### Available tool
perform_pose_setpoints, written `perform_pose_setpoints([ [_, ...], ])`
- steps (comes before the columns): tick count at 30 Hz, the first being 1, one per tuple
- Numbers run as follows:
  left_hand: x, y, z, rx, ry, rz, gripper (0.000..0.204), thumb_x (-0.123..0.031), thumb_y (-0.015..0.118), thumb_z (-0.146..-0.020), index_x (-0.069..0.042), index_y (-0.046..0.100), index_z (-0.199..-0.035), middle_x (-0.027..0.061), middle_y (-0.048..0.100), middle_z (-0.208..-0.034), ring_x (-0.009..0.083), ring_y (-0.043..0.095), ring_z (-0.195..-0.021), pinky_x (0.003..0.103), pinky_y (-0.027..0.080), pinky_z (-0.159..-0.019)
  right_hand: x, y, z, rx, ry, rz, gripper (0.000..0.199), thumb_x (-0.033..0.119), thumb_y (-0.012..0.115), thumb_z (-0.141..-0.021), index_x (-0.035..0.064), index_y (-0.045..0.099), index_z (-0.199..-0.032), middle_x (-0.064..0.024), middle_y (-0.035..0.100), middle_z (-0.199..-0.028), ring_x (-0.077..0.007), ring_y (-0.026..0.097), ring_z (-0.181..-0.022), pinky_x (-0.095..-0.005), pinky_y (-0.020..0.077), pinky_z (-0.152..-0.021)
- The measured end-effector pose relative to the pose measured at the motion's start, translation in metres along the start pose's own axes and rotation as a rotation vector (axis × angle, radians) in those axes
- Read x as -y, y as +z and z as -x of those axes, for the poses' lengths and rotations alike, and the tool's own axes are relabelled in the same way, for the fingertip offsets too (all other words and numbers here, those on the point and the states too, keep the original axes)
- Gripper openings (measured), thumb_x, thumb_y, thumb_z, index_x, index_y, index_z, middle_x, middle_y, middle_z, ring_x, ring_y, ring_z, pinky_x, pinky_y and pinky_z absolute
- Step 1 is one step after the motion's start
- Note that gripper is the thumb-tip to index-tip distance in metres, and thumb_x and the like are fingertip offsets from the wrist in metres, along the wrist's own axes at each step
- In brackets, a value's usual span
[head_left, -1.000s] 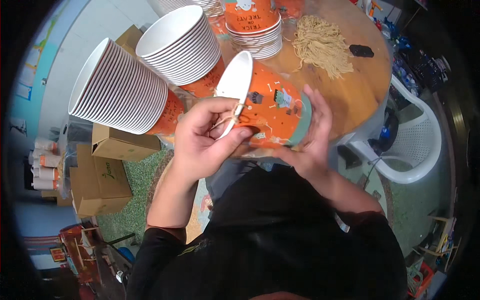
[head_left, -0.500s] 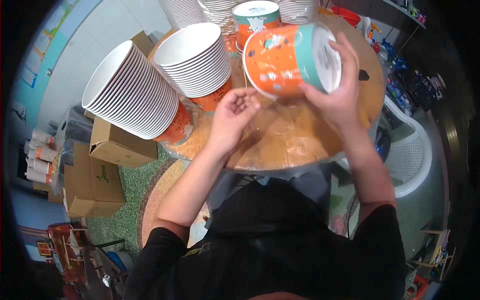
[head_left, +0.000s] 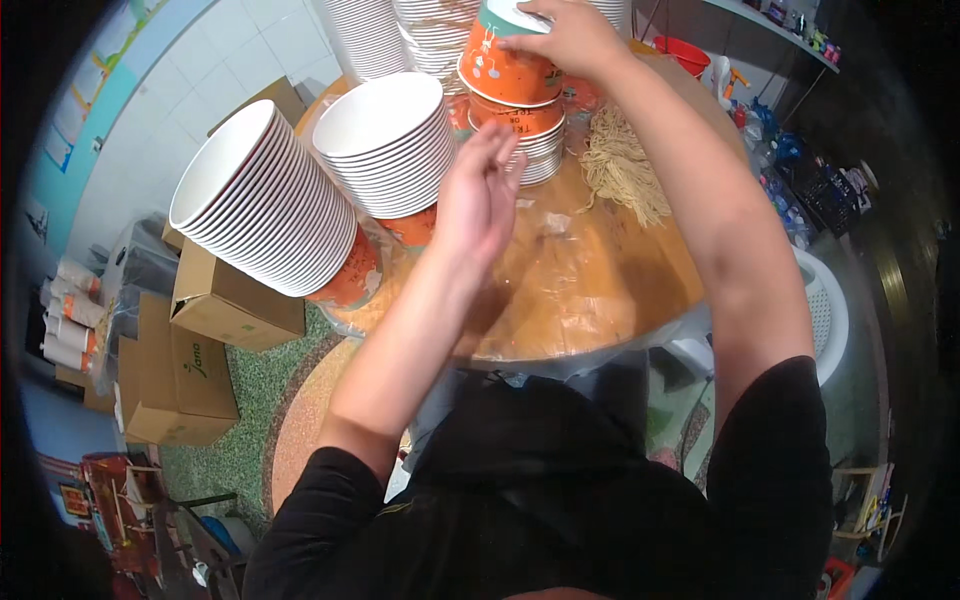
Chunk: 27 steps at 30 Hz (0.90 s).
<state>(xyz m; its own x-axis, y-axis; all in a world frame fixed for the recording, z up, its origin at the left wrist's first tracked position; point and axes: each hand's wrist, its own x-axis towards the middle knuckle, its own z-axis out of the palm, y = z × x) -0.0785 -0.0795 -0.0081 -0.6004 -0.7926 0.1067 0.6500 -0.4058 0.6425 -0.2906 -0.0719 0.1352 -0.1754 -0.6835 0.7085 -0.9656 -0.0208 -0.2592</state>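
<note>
An orange paper bucket (head_left: 507, 75) with a green band is held upside down in my right hand (head_left: 572, 38), whose fingers grip its white base and upper side. It sits over the top of a stack of inverted buckets (head_left: 540, 155) at the far middle of the table. My left hand (head_left: 480, 195) is raised in front of that stack, fingers loosely bent and apart, with nothing visible in them. Right of the stack lies a bundle of beige strings (head_left: 622, 165), partly behind my right forearm.
Two leaning stacks of upright white-rimmed buckets, one taller (head_left: 275, 205) and one shorter (head_left: 385, 145), stand on the left of the round wooden table (head_left: 570, 290). More wrapped stacks (head_left: 370, 40) are at the back. Cardboard boxes (head_left: 185, 375) are left; a white plastic chair (head_left: 825, 310) is right.
My right hand has carried the bucket away and to the left, turning it from sideways to upside down over the stack. My left hand has opened from its pinch and risen slightly. The strings have come into view.
</note>
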Motion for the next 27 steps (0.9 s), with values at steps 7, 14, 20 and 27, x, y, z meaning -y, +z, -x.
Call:
perform_pose_setpoints([
  [7, -0.069, 0.082, 0.192, 0.799, -0.560, -0.125, 0.134, -0.101, 0.011, -0.094, 0.005, 0.031, -0.173, 0.0256, 0.045, -0.173, 0.0364, 0.042, -0.162, 0.050, 0.034, -0.131, -0.013, 0.028, -0.002, 0.130, -0.043, 0.034, 0.061, 0.052, 0.081, -0.094, 0.0006, 0.080, -0.128, -0.0243, 0.079, -0.127, -0.0431, 0.074, -0.120, -0.0460, 0.0574, -0.108],
  [14, -0.044, 0.081, 0.206, 1.051, -0.272, 0.498, 0.143, -0.105, 0.017, -0.088, 0.015, 0.032, -0.165, 0.0331, 0.044, -0.168, 0.0425, 0.046, -0.155, 0.055, 0.038, -0.126, 0.028, 0.050, 0.021, 0.162, -0.049, 0.298, 0.053, 0.051, 0.065, -0.105, 0.0051, 0.081, -0.126, -0.0236, 0.072, -0.141, -0.0432, 0.061, -0.139, -0.0615, 0.0379, -0.126],
  [20, -0.050, 0.086, 0.207, 1.188, -0.110, 0.617, 0.147, -0.106, 0.027, -0.086, 0.022, 0.041, -0.155, 0.0399, 0.048, -0.159, 0.0492, 0.056, -0.144, 0.060, 0.048, -0.116, 0.039, 0.076, 0.040, -0.211, -0.407, 0.063, 0.046, 0.035, 0.076, -0.098, -0.0017, 0.074, -0.126, -0.0293, 0.062, -0.151, -0.0485, 0.049, -0.151, -0.0612, 0.0342, -0.130],
  [27, -0.063, 0.093, 0.210, 1.283, 0.093, 0.696, 0.151, -0.108, 0.037, -0.083, 0.029, 0.050, -0.145, 0.0467, 0.053, -0.150, 0.0559, 0.065, -0.133, 0.065, 0.059, -0.106, 0.125, 0.073, 0.060, 0.216, -0.444, -0.254, 0.031, 0.032, 0.071, -0.102, 0.0028, 0.079, -0.110, -0.0209, 0.076, -0.111, -0.0412, 0.068, -0.116, -0.0548, 0.0492, -0.108],
])
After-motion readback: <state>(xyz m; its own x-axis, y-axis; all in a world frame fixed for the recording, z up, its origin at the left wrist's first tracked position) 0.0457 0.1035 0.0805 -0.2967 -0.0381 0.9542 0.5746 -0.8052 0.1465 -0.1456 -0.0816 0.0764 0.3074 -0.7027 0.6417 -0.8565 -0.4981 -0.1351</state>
